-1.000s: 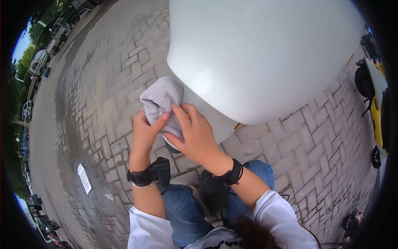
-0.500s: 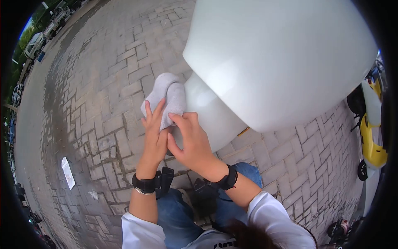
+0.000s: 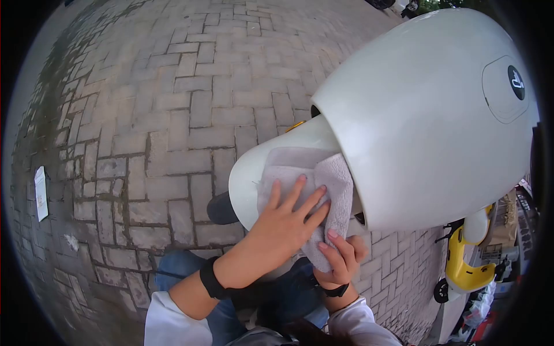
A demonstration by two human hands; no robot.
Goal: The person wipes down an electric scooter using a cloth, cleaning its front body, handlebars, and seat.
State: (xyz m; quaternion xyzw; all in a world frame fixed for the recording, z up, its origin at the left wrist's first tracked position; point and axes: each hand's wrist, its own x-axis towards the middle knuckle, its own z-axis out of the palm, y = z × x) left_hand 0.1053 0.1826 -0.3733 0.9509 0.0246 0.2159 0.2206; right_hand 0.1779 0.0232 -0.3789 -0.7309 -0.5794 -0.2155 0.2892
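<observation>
A light grey cloth (image 3: pixel 288 157) lies spread over the white front fender (image 3: pixel 248 173) of a scooter, with a folded part standing up near the body panel. My left hand (image 3: pixel 283 222) rests flat on the cloth, fingers spread and pressing it against the fender. Lower right, my right hand (image 3: pixel 341 256) has its fingers curled over the cloth's near edge. The smooth white front panel (image 3: pixel 415 132) rises beside the cloth and carries a round dark emblem (image 3: pixel 516 82). Below the fender, part of a dark tyre (image 3: pixel 222 209) shows.
Brick paving (image 3: pixel 173 115) surrounds the scooter. A white slip of paper (image 3: pixel 40 194) lies on the ground at far left, near a small white scrap (image 3: pixel 71 242). To the right stands a yellow scooter (image 3: pixel 464 262), with assorted goods behind it. My knees are bent beneath my arms.
The view has shifted, bringing the fender's other side and the emblem into sight. The bunched cloth is now spread across the fender's top, and both hands have moved onto it there.
</observation>
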